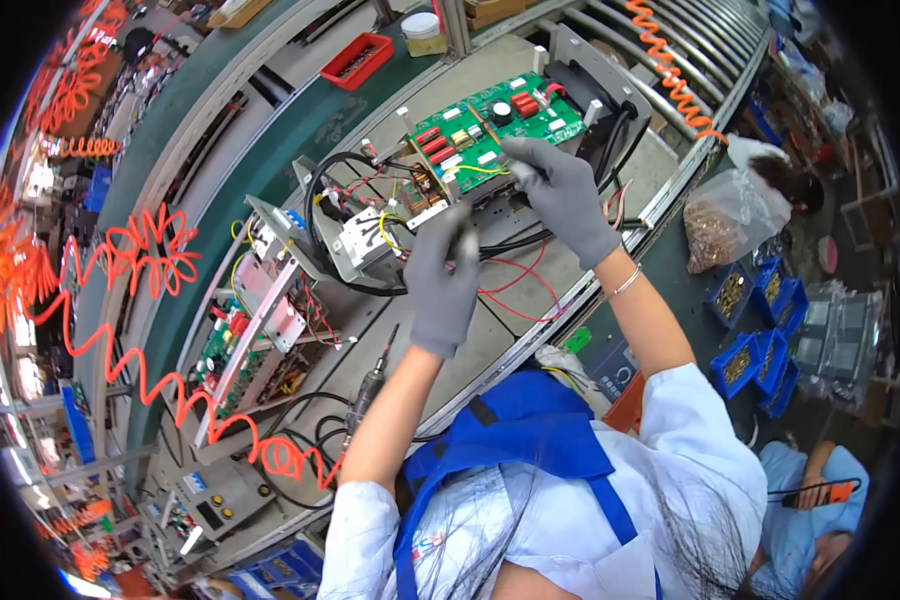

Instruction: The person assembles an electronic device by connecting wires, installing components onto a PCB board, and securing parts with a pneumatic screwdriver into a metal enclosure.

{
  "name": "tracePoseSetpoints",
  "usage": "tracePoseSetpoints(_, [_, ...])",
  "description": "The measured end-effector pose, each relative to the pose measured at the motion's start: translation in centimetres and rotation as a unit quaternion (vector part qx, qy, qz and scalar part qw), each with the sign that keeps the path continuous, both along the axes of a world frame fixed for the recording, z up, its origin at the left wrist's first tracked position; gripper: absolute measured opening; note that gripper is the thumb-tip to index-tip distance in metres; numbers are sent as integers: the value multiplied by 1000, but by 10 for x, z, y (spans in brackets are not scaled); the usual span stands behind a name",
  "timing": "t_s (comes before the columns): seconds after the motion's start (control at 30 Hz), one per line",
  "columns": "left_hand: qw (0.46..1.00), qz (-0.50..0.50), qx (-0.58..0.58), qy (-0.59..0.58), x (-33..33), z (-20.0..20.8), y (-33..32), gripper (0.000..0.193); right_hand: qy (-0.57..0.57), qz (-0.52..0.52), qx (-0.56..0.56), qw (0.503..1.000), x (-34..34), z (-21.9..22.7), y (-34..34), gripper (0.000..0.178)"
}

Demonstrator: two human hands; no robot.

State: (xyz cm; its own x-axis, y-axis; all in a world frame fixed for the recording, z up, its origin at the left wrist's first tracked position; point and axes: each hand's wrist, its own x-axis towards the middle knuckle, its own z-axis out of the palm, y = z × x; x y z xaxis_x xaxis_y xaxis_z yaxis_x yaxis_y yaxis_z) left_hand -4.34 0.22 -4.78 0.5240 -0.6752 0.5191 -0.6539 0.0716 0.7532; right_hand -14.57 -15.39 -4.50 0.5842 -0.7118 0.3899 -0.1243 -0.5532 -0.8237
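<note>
A green circuit board (495, 125) with red, white and black components sits on an open metal chassis (580, 65). At the board's near edge is my right hand (560, 190), grey-gloved, its fingers bent together beside a yellow wire (478, 169); what they pinch is hidden. My left hand (443, 280), in a matching glove, is closed near the chassis' front side, next to a copper coil (427, 184) and a white-labelled part (363, 238). I cannot make out anything between its fingers. Thin red wires (530, 295) loop below both hands.
An electric screwdriver (368, 388) stands by my left forearm. Another chassis with a board (260, 320) lies to the left. Orange coiled hoses (130, 365) hang at left. A red tray (357, 61) and white tub (422, 30) are behind; blue bins (738, 362) stand right, near another person's hand (812, 490).
</note>
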Motion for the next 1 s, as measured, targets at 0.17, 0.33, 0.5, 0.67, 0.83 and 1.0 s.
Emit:
tracePoseSetpoints(0.17, [995, -41, 46, 73, 29, 22, -58, 25, -108, 23, -59, 992, 11, 8, 7, 20])
tracePoseSetpoints(0.33, [934, -131, 118, 310, 54, 38, -77, 23, -145, 37, -68, 986, 21, 4, 1, 21])
tracePoseSetpoints(0.5, [887, -157, 137, 413, 68, 46, -79, 23, -127, 25, -94, 987, 31, 2, -13, 21])
tracePoseSetpoints(0.67, [907, -102, 154, 378, 68, 46, -86, 20, 18, -16, -329, 944, 29, 9, -26, 18])
tracePoseSetpoints(0.83, [955, -66, 167, 238, 71, 42, -93, 19, -167, 10, -185, 968, 29, 30, -14, 9])
tracePoseSetpoints(1.0, [996, 39, 39, 76, 20, 36, -29, 23, -439, 13, 427, 791, -9, -35, -48, 13])
